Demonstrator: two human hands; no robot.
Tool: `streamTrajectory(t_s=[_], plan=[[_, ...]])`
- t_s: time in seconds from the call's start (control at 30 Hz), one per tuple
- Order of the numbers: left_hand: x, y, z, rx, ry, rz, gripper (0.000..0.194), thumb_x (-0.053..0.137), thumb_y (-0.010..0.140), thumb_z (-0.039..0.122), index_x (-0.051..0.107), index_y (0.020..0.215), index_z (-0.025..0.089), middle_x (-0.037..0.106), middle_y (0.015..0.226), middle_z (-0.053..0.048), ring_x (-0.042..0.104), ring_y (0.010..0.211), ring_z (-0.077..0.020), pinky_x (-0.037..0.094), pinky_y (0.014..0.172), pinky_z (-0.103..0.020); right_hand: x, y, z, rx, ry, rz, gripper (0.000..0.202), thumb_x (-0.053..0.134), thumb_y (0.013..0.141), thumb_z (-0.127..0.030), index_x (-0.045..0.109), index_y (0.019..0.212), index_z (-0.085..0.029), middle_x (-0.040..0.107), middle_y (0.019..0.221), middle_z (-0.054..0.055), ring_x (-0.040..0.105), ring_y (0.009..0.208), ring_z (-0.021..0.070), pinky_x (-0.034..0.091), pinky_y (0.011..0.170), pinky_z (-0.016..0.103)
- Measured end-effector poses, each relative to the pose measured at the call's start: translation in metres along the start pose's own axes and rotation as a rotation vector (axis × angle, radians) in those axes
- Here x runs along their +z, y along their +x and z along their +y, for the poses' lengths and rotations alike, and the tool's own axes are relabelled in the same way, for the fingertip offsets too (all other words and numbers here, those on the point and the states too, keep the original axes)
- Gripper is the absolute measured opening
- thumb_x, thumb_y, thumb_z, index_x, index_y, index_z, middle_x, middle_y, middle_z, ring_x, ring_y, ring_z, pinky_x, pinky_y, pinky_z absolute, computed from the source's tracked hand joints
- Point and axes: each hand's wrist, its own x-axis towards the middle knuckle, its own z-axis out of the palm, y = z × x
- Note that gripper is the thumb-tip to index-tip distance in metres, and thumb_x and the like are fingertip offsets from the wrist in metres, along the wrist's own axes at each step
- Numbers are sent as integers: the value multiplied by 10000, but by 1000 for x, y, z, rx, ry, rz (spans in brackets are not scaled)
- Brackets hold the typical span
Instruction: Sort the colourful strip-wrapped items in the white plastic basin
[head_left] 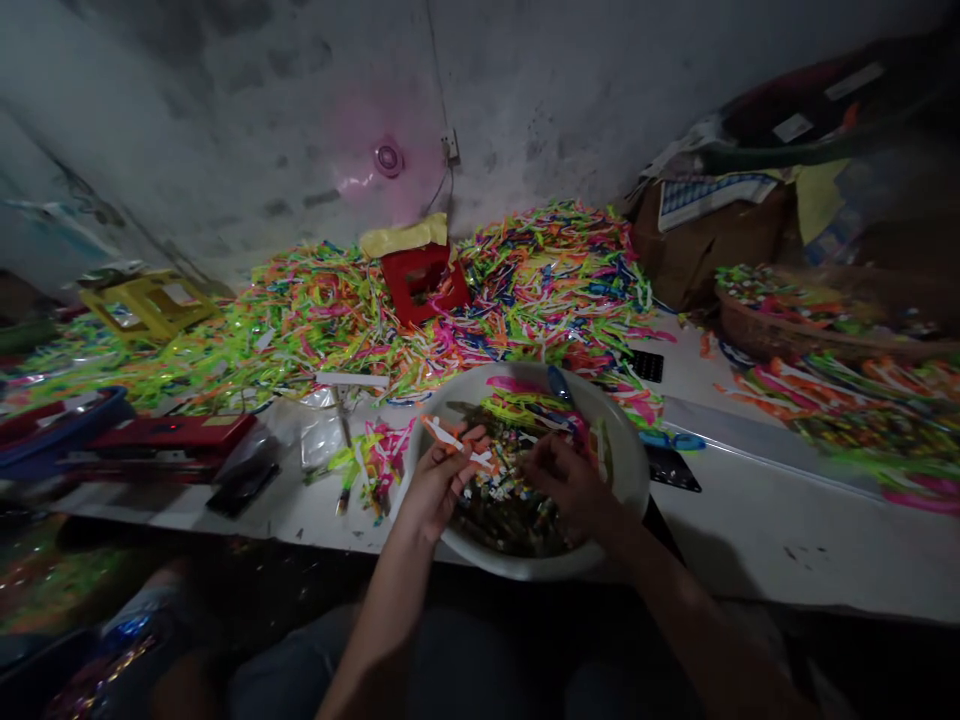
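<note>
A wide white basin point(525, 572) stands at the table's front edge, holding bright plastic strips, many tiny white and coloured bits, and dark slender pieces. Over its left side, my left hand point(442, 485) is closed on an orange-and-white plastic piece point(444, 433), pinched between thumb and fingers. My right hand point(566, 485) hangs over the middle of the basin, fingers bent together above the tiny bits. What its fingertips hold, if anything, is too dark and small to make out. A blue-handled tool point(559, 383) leans on the basin's far rim.
A large heap of neon plastic strips point(322, 310) fills the back of the table, around a red stool-like frame point(424, 285) and a pink fan point(388, 158). Left are a red box-shaped device point(172, 440) and a blue basin point(112, 410); right, a brown basket point(795, 335).
</note>
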Motion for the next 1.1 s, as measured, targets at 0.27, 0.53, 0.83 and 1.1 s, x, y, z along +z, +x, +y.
streamTrajectory(t_s=[0.27, 0.53, 0.83, 1.1], plan=[[2, -2, -2, 47, 87, -2, 436, 651, 735, 211, 430, 1110, 224, 663, 1007, -69, 663, 765, -157, 547, 726, -297, 5, -3, -14, -120, -225, -73, 184, 370, 905, -309, 508, 959, -200, 574, 939, 28, 520, 895, 167, 392, 802, 281], [2, -5, -2, 55, 93, -9, 486, 657, 729, 215, 395, 1139, 220, 668, 975, -63, 664, 798, -173, 536, 773, -339, 10, -3, -11, -76, -390, -144, 177, 383, 906, -305, 525, 928, -201, 587, 771, -3, 540, 688, 134, 361, 633, 240], [4, -7, -3, 69, 110, -23, 447, 664, 721, 226, 430, 1102, 236, 659, 865, 6, 649, 739, -139, 523, 759, -313, 11, -4, -11, -110, -530, -87, 162, 409, 888, -269, 544, 922, -187, 614, 816, 27, 561, 738, 159, 338, 629, 244], [6, -6, -11, 149, 149, -90, 280, 653, 734, 238, 478, 948, 190, 635, 810, 9, 605, 769, -109, 451, 768, -235, 9, -3, -15, -92, -210, -237, 217, 402, 899, -330, 540, 913, -163, 561, 758, -2, 487, 663, 114, 361, 620, 226]])
